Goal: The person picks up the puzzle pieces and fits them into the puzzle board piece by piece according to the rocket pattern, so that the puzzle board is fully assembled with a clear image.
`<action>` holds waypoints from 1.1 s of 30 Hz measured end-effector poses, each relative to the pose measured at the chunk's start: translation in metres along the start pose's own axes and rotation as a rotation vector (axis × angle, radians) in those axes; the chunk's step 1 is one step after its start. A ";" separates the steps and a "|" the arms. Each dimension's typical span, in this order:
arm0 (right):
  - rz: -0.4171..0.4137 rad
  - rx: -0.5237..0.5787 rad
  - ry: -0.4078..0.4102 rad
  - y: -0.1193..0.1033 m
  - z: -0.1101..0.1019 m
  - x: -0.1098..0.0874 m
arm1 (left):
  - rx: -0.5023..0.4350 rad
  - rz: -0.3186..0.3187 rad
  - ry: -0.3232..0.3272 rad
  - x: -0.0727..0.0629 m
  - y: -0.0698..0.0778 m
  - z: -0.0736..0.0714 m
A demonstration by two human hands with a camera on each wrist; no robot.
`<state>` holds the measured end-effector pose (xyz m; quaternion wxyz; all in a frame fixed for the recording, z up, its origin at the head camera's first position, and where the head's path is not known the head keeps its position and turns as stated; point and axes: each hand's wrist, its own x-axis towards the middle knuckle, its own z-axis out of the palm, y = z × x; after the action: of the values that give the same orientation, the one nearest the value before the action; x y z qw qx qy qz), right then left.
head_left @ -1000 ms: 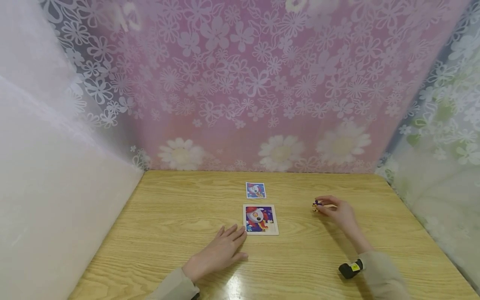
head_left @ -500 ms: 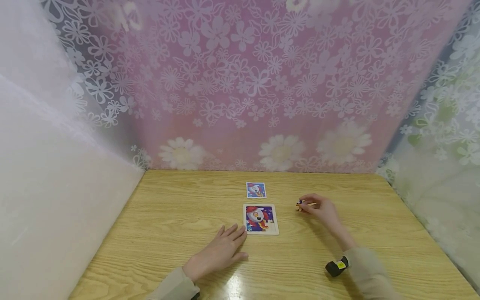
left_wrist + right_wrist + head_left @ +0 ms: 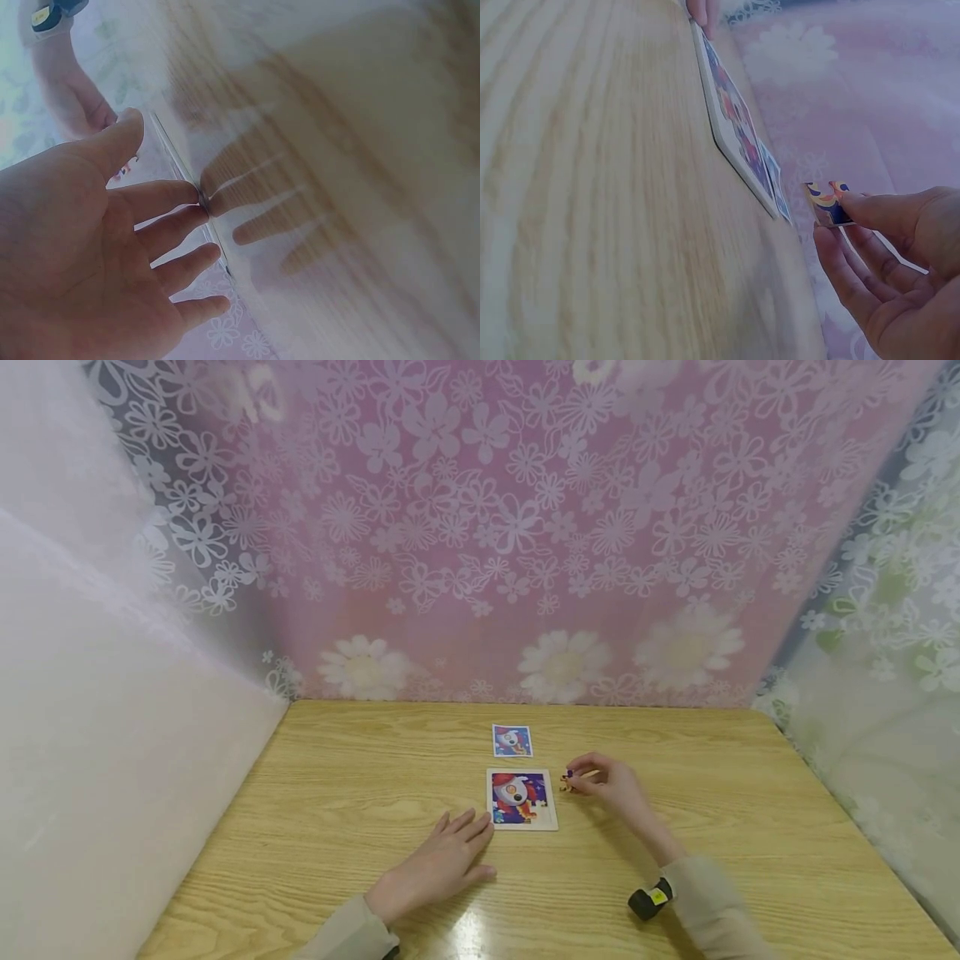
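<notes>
A jigsaw puzzle in a white-edged tray lies on the table, its picture filled except for a pale gap at the lower right. My left hand lies with fingers spread and straight, fingertips touching the tray's lower left corner. Just right of the tray, my right hand pinches a puzzle piece between thumb and fingers, held above the table. Purple, yellow and orange show on the piece. In the left wrist view the left hand shows its palm, with the fingertips at the tray's edge.
Behind the tray lies a small picture card with a similar picture. The wooden table meets a flowered pink backdrop at the back, with pale sheets at both sides.
My right hand has moved left with the puzzle piece, from well right of the tray to close beside it. The left hand and the tray have stayed put.
</notes>
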<state>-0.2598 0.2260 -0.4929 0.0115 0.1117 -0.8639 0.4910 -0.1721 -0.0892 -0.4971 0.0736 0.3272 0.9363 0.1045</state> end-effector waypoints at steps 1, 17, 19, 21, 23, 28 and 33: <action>0.000 0.005 -0.006 -0.001 0.002 0.000 | 0.001 0.002 0.001 0.000 0.000 0.000; -0.147 -0.101 -0.219 -0.008 0.030 -0.004 | 0.002 0.003 0.007 0.000 0.000 0.000; -0.135 -0.107 -0.221 -0.011 0.033 -0.005 | 0.005 0.003 0.007 0.000 0.000 0.000; -0.111 -0.122 -0.218 -0.013 0.035 -0.005 | 0.008 0.003 0.007 0.000 0.000 0.000; -0.094 -0.144 -0.214 -0.016 0.036 -0.005 | 0.011 0.004 0.008 0.000 0.000 0.000; -0.054 -0.210 -0.192 -0.018 0.040 -0.004 | 0.010 0.001 0.007 0.000 0.001 -0.001; -0.027 -0.259 -0.171 -0.018 0.044 -0.001 | 0.002 0.000 0.006 -0.001 0.002 -0.003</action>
<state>-0.2508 0.1800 -0.5012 -0.0413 0.1625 -0.9162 0.3639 -0.1704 -0.0888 -0.4934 0.0703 0.3268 0.9367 0.1047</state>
